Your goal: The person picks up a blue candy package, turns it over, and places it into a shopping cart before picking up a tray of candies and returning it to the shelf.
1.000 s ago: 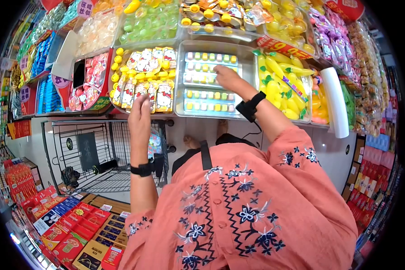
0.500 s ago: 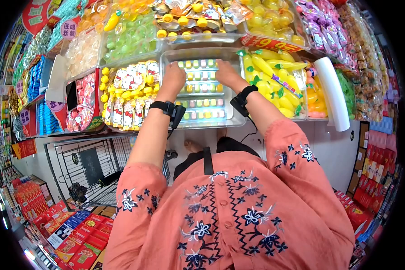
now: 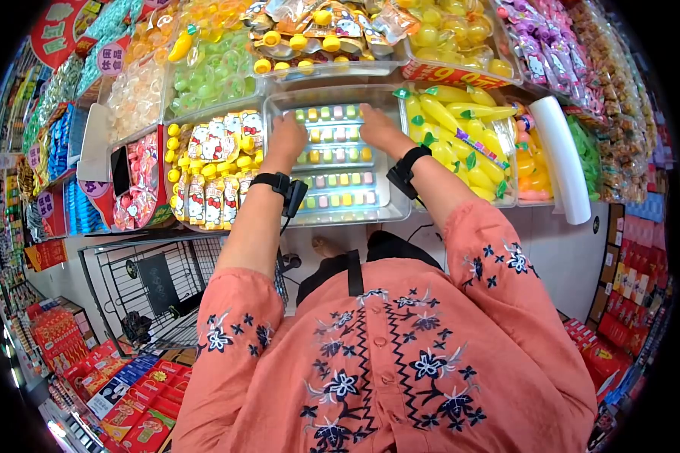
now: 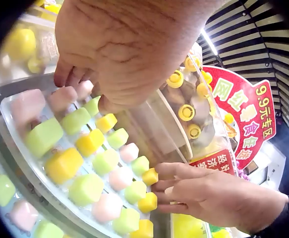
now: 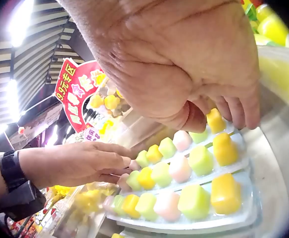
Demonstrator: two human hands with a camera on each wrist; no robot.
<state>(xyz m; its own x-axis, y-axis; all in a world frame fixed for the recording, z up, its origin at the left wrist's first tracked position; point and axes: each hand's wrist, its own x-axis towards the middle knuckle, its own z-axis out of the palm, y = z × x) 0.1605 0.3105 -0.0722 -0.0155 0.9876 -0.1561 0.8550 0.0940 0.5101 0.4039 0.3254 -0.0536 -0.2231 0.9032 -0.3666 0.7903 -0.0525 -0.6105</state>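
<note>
Strips of pastel cube candies (image 3: 332,134), pink, green and yellow in clear blister packs, lie in rows inside a clear plastic tray (image 3: 325,219). My left hand (image 3: 289,136) is at the left end of the upper strips, and my right hand (image 3: 380,130) at their right end. The left wrist view shows the left hand (image 4: 119,44) with fingers curled over the pink end cubes (image 4: 62,97). In the right wrist view, thumb and fingers of the right hand (image 5: 184,64) close around the yellow end cube (image 5: 215,120) of the farthest strip.
Hello Kitty pouches (image 3: 215,170) with yellow caps fill the bin on the left; yellow banana-shaped packs (image 3: 461,143) fill the one on the right. A white roll (image 3: 559,158) stands farther right. Below left is a wire shopping cart (image 3: 159,283).
My left hand has come up from beside the pouches to the left end of the strips. My right hand has shifted from the top of the strips to their right end.
</note>
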